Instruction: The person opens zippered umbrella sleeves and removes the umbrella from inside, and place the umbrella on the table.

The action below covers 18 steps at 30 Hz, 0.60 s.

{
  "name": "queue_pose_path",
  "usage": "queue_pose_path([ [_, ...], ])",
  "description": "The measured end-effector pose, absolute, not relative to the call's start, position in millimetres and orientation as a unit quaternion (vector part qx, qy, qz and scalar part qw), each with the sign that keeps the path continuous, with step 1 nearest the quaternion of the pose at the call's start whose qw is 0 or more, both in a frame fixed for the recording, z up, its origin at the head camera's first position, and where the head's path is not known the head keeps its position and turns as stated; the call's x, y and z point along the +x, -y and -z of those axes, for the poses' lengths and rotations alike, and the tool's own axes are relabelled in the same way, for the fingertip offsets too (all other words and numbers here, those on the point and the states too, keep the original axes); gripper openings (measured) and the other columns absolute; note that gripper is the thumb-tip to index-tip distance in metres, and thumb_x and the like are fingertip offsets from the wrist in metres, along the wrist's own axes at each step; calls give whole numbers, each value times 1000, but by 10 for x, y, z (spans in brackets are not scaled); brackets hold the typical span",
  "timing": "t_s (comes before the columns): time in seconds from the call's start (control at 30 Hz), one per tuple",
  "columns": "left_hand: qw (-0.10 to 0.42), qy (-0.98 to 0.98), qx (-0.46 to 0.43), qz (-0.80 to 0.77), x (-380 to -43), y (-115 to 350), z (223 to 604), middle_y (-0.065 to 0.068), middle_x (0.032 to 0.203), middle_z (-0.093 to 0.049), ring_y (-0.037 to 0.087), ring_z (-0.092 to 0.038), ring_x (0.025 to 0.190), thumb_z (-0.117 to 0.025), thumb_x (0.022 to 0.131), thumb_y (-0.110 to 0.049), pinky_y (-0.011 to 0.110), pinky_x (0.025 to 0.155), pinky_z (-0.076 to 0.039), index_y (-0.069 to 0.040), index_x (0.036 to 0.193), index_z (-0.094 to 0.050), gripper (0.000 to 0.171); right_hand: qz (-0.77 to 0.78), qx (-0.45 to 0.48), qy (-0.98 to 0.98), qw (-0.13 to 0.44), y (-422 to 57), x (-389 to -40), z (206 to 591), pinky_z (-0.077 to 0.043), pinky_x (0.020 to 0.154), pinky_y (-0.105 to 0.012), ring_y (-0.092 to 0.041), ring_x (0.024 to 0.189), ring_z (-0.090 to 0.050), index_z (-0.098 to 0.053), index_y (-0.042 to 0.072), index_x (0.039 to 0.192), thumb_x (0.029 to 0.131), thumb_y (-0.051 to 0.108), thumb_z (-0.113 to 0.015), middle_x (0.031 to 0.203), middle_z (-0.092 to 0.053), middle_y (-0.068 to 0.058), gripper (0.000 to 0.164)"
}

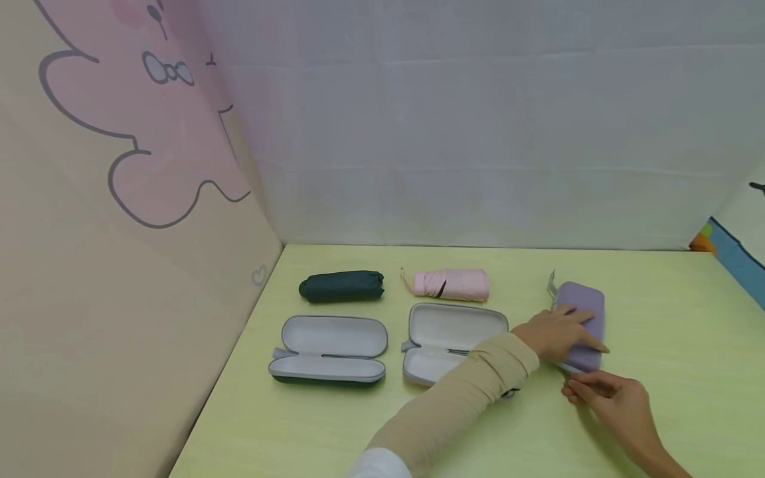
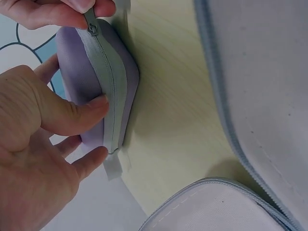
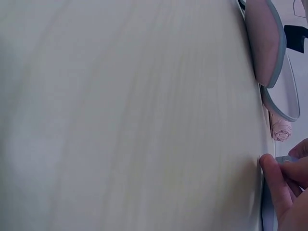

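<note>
A purple zip case [image 1: 582, 299] lies on the right part of the table, its lid down. My left hand [image 1: 556, 332] holds it, fingers spread over the top; in the left wrist view the thumb [image 2: 77, 115] presses beside the grey zip [image 2: 113, 82]. At the case's near end my right hand [image 1: 618, 405] pinches the zip pull [image 2: 90, 18] between thumb and fingertips. The zip's teeth look joined along the side facing the left wrist camera. A grey fabric tab [image 1: 551, 284] sticks out at the far end.
Two opened cases with pale linings, one dark-bottomed [image 1: 335, 335] and one pinkish [image 1: 457, 322], stand left of my hands; my left sleeve [image 1: 460, 405] crosses the second. Behind them lie a dark green folded umbrella [image 1: 343, 287] and a pink one [image 1: 460, 284]. Fabric walls [image 1: 478, 133] border the table.
</note>
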<state>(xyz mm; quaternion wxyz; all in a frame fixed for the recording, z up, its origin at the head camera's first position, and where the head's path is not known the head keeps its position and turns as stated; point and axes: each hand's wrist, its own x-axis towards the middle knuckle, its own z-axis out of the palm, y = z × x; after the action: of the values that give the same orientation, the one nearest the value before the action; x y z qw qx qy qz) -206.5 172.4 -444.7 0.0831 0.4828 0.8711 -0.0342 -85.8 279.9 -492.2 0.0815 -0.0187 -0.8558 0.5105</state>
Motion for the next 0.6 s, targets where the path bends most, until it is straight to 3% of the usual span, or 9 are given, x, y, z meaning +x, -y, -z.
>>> queue_pose_path([
  [0.6, 98, -876, 470, 43, -2043, -1724, 4408, -14, 154, -15, 11, -13, 139, -46, 99, -32, 22, 99, -35, -58, 136, -33, 47, -531, -31, 844, 66, -2755, -848, 4923, -53, 59, -24, -14, 65, -69, -65, -17, 94, 86, -4, -65, 76, -71, -13, 15],
])
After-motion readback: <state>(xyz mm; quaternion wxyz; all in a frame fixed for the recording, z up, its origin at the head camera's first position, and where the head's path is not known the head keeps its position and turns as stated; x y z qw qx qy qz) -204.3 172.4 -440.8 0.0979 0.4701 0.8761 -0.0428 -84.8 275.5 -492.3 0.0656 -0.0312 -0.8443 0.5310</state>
